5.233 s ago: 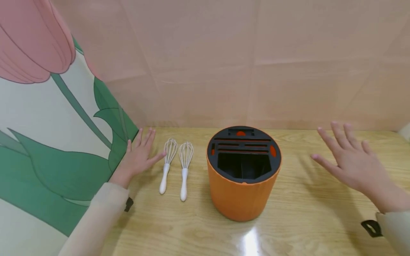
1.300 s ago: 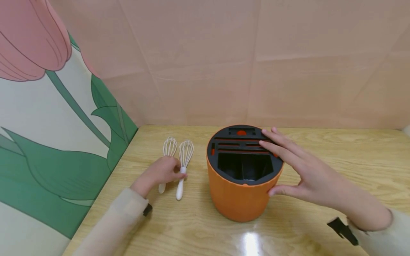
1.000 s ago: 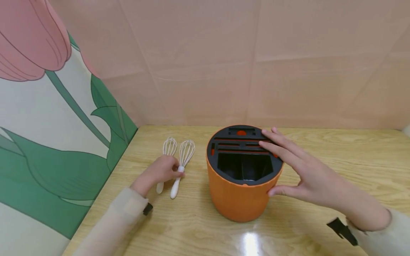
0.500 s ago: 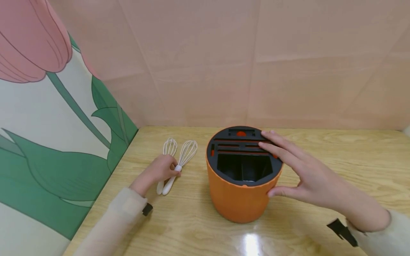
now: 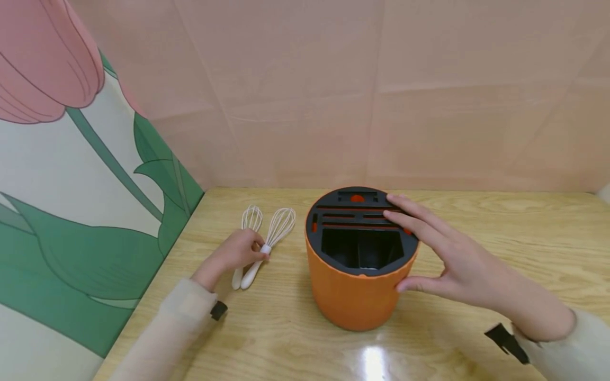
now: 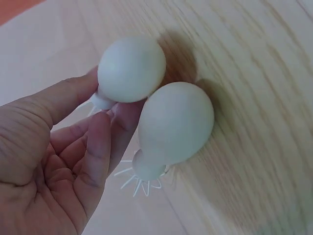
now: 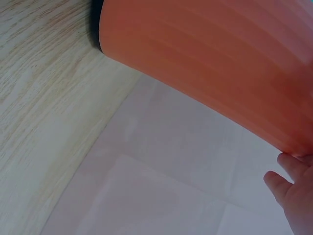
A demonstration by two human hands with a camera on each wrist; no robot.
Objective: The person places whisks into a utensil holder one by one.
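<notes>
Two white-handled whisks lie side by side on the wooden table. My left hand [image 5: 236,250] pinches the right whisk [image 5: 281,225] near the top of its handle, between thumb and fingers. That whisk's handle end [image 6: 132,68] is close to the camera in the left wrist view. The left whisk [image 5: 251,217] is partly hidden behind my fingers, and its handle bottom [image 6: 178,122] is beside the first. My right hand [image 5: 457,259] rests on an orange utensil holder [image 5: 357,301], fingers stretched over the rim of its black slotted top and thumb against its side.
The holder's top has several narrow slots and two large front compartments [image 5: 363,248]. A pink-beige sheet [image 5: 305,95] hangs behind the table [image 5: 286,344]. To the left stands a panel with a tulip print [image 5: 105,254].
Both hands came in from the sides, the right onto the holder. My left hand turned the right whisk, bringing its handle end leftward against the other handle and its wires rightward.
</notes>
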